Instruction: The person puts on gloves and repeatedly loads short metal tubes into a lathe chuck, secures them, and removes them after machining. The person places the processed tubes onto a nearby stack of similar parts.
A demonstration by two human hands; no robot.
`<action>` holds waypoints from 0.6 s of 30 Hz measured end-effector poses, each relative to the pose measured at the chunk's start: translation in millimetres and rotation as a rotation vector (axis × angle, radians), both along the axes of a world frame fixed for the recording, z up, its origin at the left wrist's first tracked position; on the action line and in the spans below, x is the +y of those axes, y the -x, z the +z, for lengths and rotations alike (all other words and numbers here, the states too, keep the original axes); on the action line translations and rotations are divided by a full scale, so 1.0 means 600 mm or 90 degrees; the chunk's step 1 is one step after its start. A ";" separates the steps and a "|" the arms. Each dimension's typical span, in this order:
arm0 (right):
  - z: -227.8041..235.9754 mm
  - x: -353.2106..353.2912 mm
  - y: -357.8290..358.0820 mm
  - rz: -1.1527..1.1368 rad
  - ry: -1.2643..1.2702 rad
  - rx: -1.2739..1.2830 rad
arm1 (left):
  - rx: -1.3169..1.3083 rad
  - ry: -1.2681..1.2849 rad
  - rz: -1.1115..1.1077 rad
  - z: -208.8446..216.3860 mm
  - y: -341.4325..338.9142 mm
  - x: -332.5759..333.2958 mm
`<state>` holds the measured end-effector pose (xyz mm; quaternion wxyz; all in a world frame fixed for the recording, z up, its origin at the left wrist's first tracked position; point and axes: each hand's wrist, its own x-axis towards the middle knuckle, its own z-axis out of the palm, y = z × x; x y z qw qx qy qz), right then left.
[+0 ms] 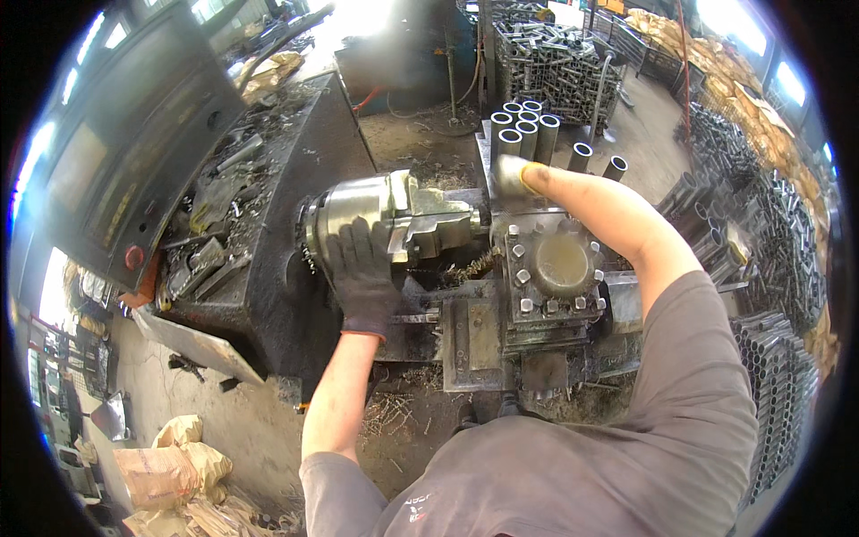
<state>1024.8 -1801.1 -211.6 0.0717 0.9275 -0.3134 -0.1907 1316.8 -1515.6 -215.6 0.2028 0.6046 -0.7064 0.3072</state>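
Note:
My left hand (365, 273), in a dark glove, lies against the front of a metal lathe chuck (356, 204), its fingers stretched out over the round body. The chuck's stepped jaws (438, 219) point to the right. My right hand (513, 176), in a lighter glove, is smeared by motion beyond the square tool post (561, 265); its fingers cannot be made out. Just past it stands a group of upright steel tubes (528, 134) on a metal plate. Whether my right hand touches a tube or anything else is hidden.
The dark lathe headstock (295, 179) stands at left, scrap and tools on top. A wire crate (559, 76) of metal parts is at the back. Stacked tubes (774, 394) fill the right side. Curled chips (394, 416) lie on the floor, and paper sacks (170, 470) sit lower left.

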 end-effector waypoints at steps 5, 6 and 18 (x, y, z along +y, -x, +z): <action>0.166 -0.048 -0.086 -0.166 -0.128 -0.998 | 0.037 -0.031 -0.087 0.009 -0.039 -0.082; 0.199 -0.046 -0.092 -0.270 -0.148 -0.910 | -0.063 -0.055 -0.029 0.013 -0.043 -0.088; 0.070 0.123 -0.033 -0.201 -0.514 -0.130 | -0.019 -0.622 -0.011 0.240 0.001 -0.207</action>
